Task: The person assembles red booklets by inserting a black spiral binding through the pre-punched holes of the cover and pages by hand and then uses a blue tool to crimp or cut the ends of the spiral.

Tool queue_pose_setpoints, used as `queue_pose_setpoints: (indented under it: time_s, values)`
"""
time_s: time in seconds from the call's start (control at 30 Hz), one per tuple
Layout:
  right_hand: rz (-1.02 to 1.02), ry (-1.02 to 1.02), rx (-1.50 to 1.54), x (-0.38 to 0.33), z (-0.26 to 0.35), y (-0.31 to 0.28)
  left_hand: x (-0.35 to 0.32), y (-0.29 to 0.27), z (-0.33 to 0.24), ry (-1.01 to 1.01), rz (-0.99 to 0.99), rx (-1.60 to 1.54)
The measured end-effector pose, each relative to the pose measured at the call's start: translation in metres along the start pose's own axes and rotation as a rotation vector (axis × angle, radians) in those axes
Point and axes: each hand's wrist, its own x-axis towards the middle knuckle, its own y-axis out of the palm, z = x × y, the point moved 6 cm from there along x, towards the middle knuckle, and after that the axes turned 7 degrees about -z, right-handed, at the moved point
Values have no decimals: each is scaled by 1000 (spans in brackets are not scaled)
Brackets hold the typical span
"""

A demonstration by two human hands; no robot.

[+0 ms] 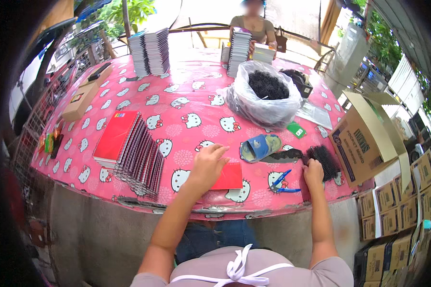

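Observation:
A red notebook cover point(231, 176) lies flat on the table in front of me. My left hand point(209, 165) rests over its left part, fingers stretched out and pointing away from me. Farther right, my right hand point(313, 171) is closed at the near left edge of a bunch of black spiral binding coils point(323, 160), pinching a coil; the fingertips are partly hidden. Between my hands lie blue-handled pliers point(283, 183). Beyond them sits a blue slipper point(258, 147), next to a dark strip point(285, 157).
Left stands a stack of red spiral notebooks point(124, 148). A clear plastic bag point(244, 103) full of black coils is beyond the slipper. An open carton point(364, 143) stands at the right edge. Tall notebook stacks point(157, 52) rise at the back, where another person point(254, 28) sits.

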Motion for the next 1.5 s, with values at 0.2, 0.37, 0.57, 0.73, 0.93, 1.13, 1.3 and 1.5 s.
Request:
queue_pose_setpoints:
  time_s: [0.2, 0.37, 0.57, 0.73, 0.93, 1.13, 1.3, 1.5]
  values:
    - [-115, 19, 210, 8, 8, -34, 5, 50, 46, -325, 357, 39]
    - [-131, -237, 356, -2, 58, -54, 10, 26, 12, -119, 187, -69]
    - [107, -372, 999, -54, 181, -89, -19, -14, -33, 39, -154, 145]
    - [72, -411, 989, -50, 196, -96, -25, -13, -35, -70, -214, 56]
    - [257, -451, 1039, -45, 206, -97, -25, -14, -35, -87, -251, 31]
    - [835, -86, 1205, -43, 199, -60, -25, -12, -38, -96, -269, 41]
    - [196, -588, 896, -54, 225, -98, -28, -11, -35, -88, -276, 62]
    - [79, -636, 724, -60, 238, -106, -28, -11, -34, -89, -265, 67]
